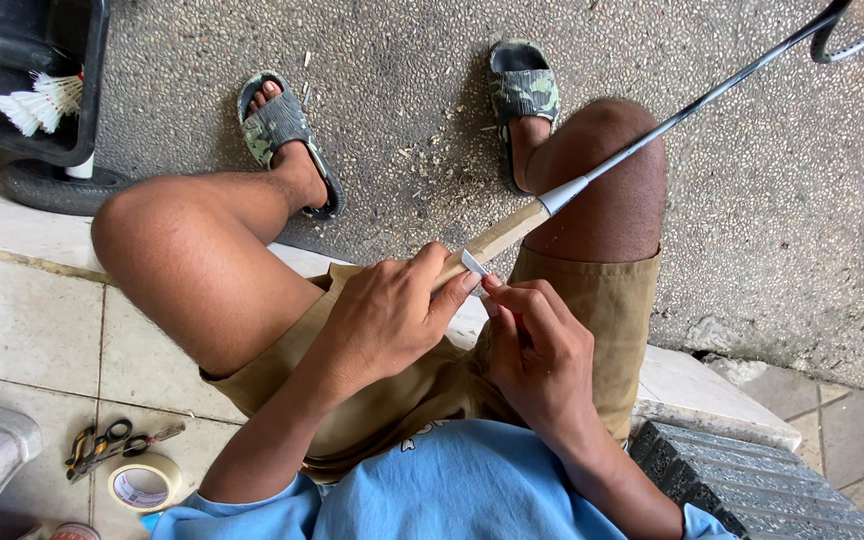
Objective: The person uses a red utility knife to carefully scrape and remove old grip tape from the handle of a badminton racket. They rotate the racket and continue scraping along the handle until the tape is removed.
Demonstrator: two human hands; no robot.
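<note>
Head view: left hand (384,318) wraps the racket's bare wooden handle (497,238) across the lap; right hand (537,350) pinches a white tape strip (473,265) against it. Slack tension could wrinkle the strip.

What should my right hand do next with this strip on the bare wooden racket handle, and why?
Probably press the white strip flat against the wooden handle with the right hand. Its end sits pinched at the fingertips right beside the wood, and the left hand grips the handle, so the racket looks steady enough to stick it down.
</note>
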